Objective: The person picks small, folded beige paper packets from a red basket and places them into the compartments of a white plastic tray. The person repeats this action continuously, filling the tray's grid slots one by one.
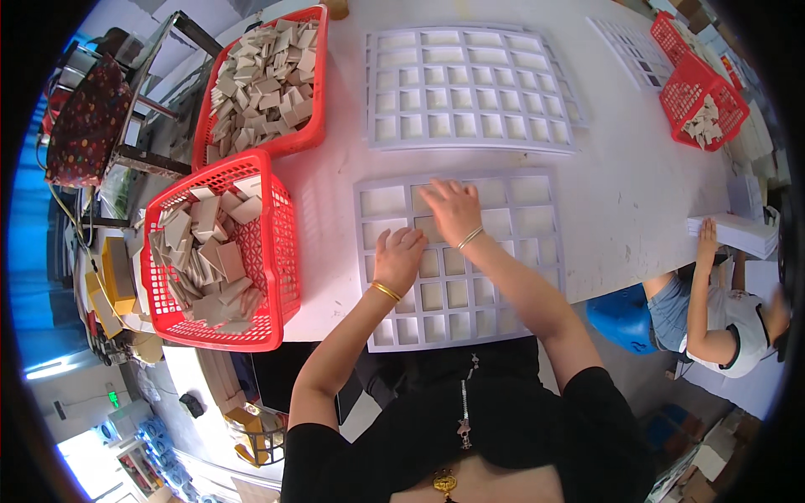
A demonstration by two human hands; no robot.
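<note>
A white grid tray (361,251) with many square and rectangular compartments lies in front of me. My left hand (398,258) rests over its left part, fingers bent and slightly apart, fingertips beside a beige-grey tile (428,227). Reaching in from the right, my right hand (453,211) has its fingers spread over the upper compartments next to that tile. Several smaller compartments below the hands hold beige pieces, such as a square tile (454,261). My fingers and palms hide part of the tray's upper middle.
At left stand a red basket (281,251) and another red basket (319,75), both full of loose tiles. More white grid trays (470,144) are stacked beyond mine. Far right are a smaller red basket (728,96), white panels (731,235) and a co-worker's hand (708,237).
</note>
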